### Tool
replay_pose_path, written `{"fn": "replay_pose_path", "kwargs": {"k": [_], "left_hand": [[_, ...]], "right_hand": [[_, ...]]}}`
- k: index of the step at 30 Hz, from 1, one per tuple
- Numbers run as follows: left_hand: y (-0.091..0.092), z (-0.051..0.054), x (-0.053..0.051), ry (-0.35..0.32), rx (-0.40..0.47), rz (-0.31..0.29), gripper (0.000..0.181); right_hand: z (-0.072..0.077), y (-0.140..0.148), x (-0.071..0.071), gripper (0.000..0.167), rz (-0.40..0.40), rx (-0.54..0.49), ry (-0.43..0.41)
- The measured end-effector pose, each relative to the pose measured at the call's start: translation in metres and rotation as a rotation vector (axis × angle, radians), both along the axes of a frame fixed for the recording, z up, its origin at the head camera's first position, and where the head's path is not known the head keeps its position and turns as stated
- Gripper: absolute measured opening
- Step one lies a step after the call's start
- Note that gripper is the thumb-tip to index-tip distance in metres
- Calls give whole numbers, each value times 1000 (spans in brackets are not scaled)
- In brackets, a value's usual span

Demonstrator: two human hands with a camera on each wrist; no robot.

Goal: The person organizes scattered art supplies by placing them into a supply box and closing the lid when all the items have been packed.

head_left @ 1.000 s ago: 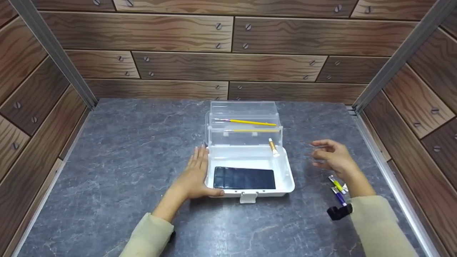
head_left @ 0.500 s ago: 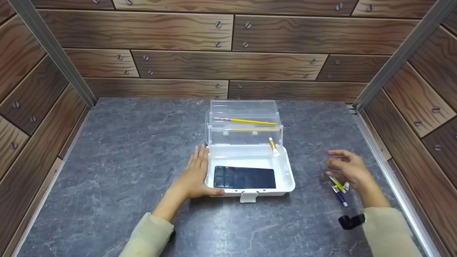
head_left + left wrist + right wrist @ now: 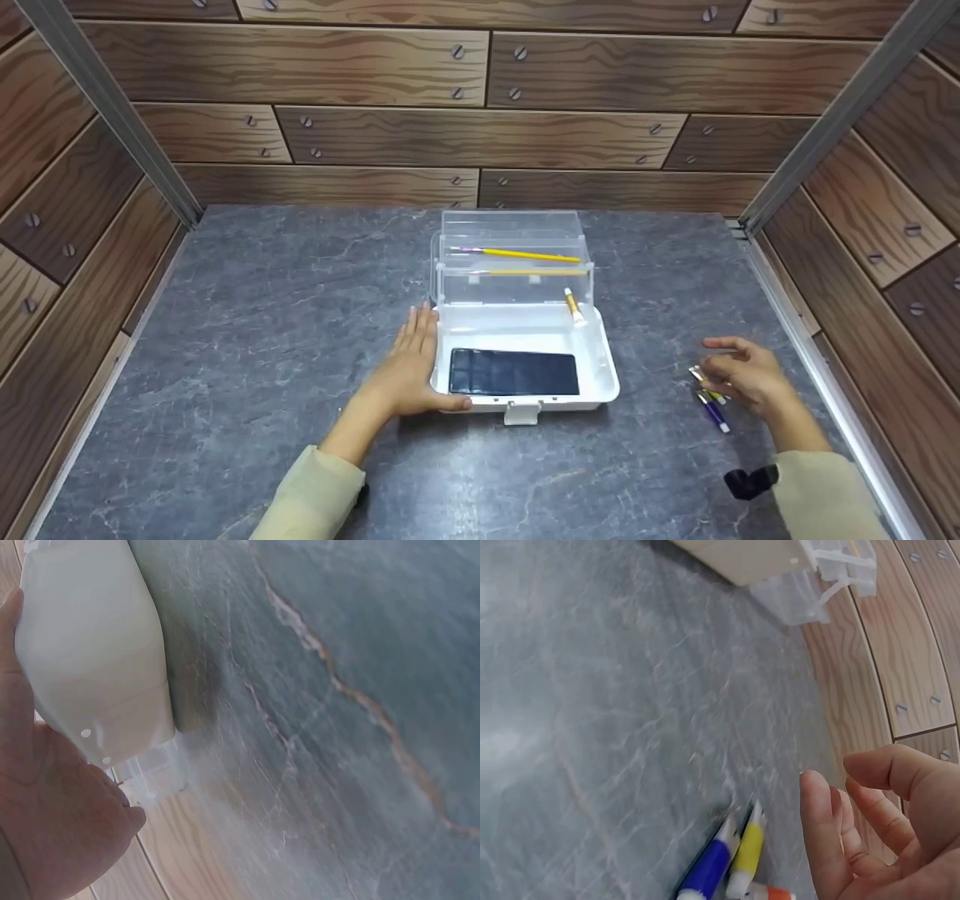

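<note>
A white plastic box stands with its clear tiered lid trays folded back. My left hand rests along its left wall, fingers straight, thumb on the front rim. Inside lies a black phone-like slab. An orange-brown paint tube leans at the back right corner. On the right, my right hand hovers over several small paint tubes, fingers loosely bent and holding nothing. Among these are a blue-purple tube, a yellow tube and one with an orange part, mostly cut off.
Two yellow-handled paintbrushes lie in the clear trays, the upper paintbrush being thicker. A latch hangs at the box's front. Wood-patterned walls and metal rails bound the grey marbled table.
My right hand has moved right and toward the front, from beside the box to over the loose tubes. The left hand and the box have stayed put.
</note>
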State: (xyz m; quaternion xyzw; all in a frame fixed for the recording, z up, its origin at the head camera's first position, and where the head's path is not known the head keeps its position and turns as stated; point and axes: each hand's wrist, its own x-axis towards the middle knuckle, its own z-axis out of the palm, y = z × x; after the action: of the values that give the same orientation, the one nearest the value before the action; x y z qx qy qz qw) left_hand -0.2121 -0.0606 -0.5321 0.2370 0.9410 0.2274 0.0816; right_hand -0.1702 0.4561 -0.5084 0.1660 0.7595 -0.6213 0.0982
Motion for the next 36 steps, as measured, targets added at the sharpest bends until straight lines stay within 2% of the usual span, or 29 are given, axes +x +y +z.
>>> {"fn": "replay_pose_path", "kwargs": {"k": [9,17,22,32,36], "left_hand": [[0,-1,0,8,-3,-11,149],[0,-1,1,21,4,-12,149],[0,-2,1,13,4,-7,150],[0,0,0,4,9,-4,150],[0,1,-1,4,7,-4,150]], "right_hand": [[-16,3,2,52,-16,79,-45],[-24,4,3,48,-25,75,-47],[-27,3,3,48,-27,118,-40],[-22,3,3,48,3,353,-6],[-20,7,5,47,45,470,7]]}}
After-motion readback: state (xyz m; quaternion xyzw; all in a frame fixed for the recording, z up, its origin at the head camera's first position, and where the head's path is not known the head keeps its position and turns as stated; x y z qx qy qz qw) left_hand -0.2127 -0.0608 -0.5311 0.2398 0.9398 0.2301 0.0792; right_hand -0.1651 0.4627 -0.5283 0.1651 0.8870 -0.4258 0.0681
